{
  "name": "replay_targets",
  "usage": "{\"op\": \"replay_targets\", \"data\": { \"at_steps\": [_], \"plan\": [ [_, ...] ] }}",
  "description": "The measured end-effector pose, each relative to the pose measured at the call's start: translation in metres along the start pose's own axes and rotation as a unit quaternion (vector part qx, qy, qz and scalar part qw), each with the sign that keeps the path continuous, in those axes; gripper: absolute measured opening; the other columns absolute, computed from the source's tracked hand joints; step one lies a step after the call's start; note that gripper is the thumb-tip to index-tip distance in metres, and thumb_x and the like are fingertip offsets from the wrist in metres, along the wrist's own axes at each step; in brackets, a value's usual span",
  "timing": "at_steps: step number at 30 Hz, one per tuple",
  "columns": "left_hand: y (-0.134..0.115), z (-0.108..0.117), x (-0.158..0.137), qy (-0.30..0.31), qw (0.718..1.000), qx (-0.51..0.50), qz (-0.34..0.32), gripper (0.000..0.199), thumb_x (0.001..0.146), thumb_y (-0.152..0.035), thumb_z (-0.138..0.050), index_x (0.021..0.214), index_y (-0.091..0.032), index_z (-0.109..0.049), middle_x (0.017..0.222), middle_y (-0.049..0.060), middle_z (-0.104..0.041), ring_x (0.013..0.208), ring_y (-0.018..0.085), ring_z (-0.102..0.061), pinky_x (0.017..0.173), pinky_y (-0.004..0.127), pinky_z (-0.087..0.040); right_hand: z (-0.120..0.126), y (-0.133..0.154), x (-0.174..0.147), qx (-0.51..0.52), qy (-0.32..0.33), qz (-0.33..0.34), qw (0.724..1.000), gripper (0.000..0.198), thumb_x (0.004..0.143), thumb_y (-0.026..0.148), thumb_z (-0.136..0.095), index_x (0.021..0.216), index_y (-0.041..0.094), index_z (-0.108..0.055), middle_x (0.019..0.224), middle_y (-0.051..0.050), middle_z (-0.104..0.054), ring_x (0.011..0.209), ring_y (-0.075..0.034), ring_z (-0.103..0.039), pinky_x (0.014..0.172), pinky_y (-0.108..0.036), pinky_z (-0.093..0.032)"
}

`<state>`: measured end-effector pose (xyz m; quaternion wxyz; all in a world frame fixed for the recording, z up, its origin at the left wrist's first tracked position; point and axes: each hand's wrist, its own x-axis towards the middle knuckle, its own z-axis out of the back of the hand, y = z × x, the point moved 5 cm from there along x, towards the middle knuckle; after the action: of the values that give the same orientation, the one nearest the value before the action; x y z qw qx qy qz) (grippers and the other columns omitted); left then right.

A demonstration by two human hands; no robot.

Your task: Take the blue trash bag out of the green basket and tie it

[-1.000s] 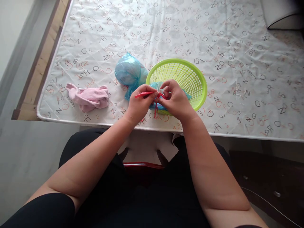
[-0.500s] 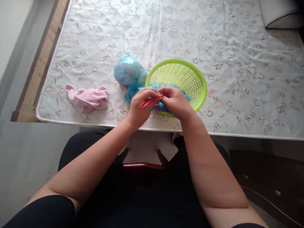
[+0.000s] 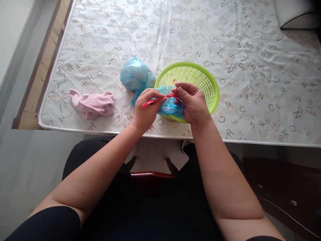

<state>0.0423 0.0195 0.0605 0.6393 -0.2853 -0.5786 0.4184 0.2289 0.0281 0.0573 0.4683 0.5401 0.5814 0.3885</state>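
Note:
A thin red string [image 3: 152, 101] runs between my two hands, over the near side of a lime-green plastic basket [image 3: 213, 85]. My left hand [image 3: 147, 108] pinches it between thumb and fingers, with a looped end sticking out to the left. The thumb and forefinger of my right hand [image 3: 195, 102] are closed on its other part, and a small red end shows above them. Below the string a blue plastic bag [image 3: 168, 107] lies in the basket's mouth, partly hidden by my hands. Left of the basket rests a full, rounded blue bag [image 3: 134, 74], twisted at its neck.
A folded pink cloth [image 3: 93, 104] lies on the left of the table, which has a letter-printed cover [image 3: 120, 36]. The table's near edge passes just below my hands. A pale object with a dark rim [image 3: 298, 15] stands at the far right corner.
My hands have moved slightly apart, drawing the red string out between them. My right hand has turned and risen a little, and more of the blue bag in the basket shows.

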Motion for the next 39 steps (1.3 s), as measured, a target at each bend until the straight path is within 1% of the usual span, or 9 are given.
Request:
{"op": "replay_targets", "data": {
  "at_steps": [4,7,12,16,21,26,30,34,39],
  "plan": [
    [0.004,0.004,0.000,-0.003,0.999,0.019,0.029,0.024,0.101,-0.041,-0.084,0.086,-0.024,-0.076,0.088,0.003,-0.076,0.086,0.018,-0.070,0.083,0.034,-0.055,0.009,-0.001,0.006,0.027,-0.050,0.024,0.998,0.033,0.087,0.055,-0.090,0.102,0.029,-0.075,0.102,-0.002,-0.078,0.112,-0.022,-0.078,0.092,-0.036,-0.066],
    [0.011,0.010,0.004,0.006,0.998,0.015,0.062,0.026,0.099,-0.039,-0.087,0.083,-0.023,-0.073,0.083,0.002,-0.072,0.081,0.017,-0.067,0.079,0.032,-0.054,0.027,0.002,0.012,0.051,-0.086,0.036,0.994,0.024,0.094,0.050,-0.083,0.103,0.030,-0.074,0.101,-0.001,-0.077,0.119,-0.022,-0.078,0.097,-0.037,-0.066],
    [0.040,0.025,0.013,-0.035,0.971,-0.084,0.221,0.033,0.101,-0.037,-0.085,0.079,-0.022,-0.065,0.073,-0.001,-0.063,0.068,0.012,-0.060,0.065,0.025,-0.051,0.080,0.016,0.021,0.113,-0.182,0.044,0.976,0.007,0.098,0.031,-0.079,0.098,0.030,-0.072,0.097,0.001,-0.079,0.118,-0.019,-0.077,0.105,-0.040,-0.068],
    [0.049,0.031,0.018,-0.042,0.957,-0.122,0.261,0.037,0.096,-0.032,-0.091,0.076,-0.021,-0.061,0.071,-0.002,-0.061,0.065,0.010,-0.059,0.064,0.022,-0.052,0.104,0.024,0.022,0.135,-0.235,0.044,0.962,0.010,0.100,0.022,-0.075,0.094,0.030,-0.071,0.094,0.002,-0.079,0.110,-0.017,-0.079,0.107,-0.038,-0.069],
    [0.056,0.039,0.023,-0.060,0.950,-0.136,0.274,0.040,0.091,-0.032,-0.095,0.075,-0.022,-0.060,0.067,-0.003,-0.060,0.062,0.010,-0.058,0.062,0.022,-0.052,0.112,0.027,0.021,0.085,-0.261,0.053,0.960,0.006,0.101,0.030,-0.073,0.097,0.029,-0.069,0.096,0.002,-0.076,0.106,-0.018,-0.080,0.088,-0.035,-0.073],
    [0.065,0.049,0.024,-0.091,0.923,-0.186,0.324,0.040,0.092,-0.032,-0.094,0.077,-0.024,-0.058,0.067,-0.003,-0.061,0.061,0.012,-0.062,0.057,0.023,-0.051,0.112,0.035,0.018,-0.008,-0.223,0.085,0.971,0.019,0.096,0.043,-0.081,0.098,0.029,-0.068,0.095,0.001,-0.072,0.094,-0.019,-0.078,0.071,-0.032,-0.067],
    [0.068,0.048,0.023,-0.080,0.907,-0.212,0.356,0.031,0.096,-0.032,-0.090,0.083,-0.026,-0.062,0.067,-0.002,-0.063,0.062,0.014,-0.065,0.056,0.025,-0.052,0.111,0.032,0.016,-0.037,-0.223,0.090,0.970,0.023,0.095,0.047,-0.080,0.101,0.028,-0.067,0.096,0.001,-0.070,0.089,-0.016,-0.076,0.071,-0.029,-0.064],
    [0.068,0.043,0.024,-0.069,0.907,-0.225,0.349,0.031,0.098,-0.043,-0.087,0.085,-0.028,-0.062,0.070,-0.002,-0.068,0.069,0.016,-0.072,0.057,0.026,-0.054,0.109,0.028,0.018,0.006,-0.211,0.117,0.970,0.020,0.096,0.048,-0.076,0.102,0.031,-0.067,0.091,0.002,-0.068,0.088,-0.016,-0.075,0.077,-0.032,-0.065],
    [0.075,0.042,0.021,-0.129,0.894,-0.263,0.338,0.030,0.103,-0.042,-0.082,0.088,-0.026,-0.062,0.086,0.001,-0.077,0.089,0.017,-0.080,0.073,0.025,-0.064,0.106,0.021,0.022,0.031,-0.194,0.097,0.976,0.016,0.096,0.045,-0.076,0.100,0.033,-0.066,0.071,0.005,-0.054,0.068,-0.016,-0.060,0.078,-0.037,-0.064]
  ]
}}
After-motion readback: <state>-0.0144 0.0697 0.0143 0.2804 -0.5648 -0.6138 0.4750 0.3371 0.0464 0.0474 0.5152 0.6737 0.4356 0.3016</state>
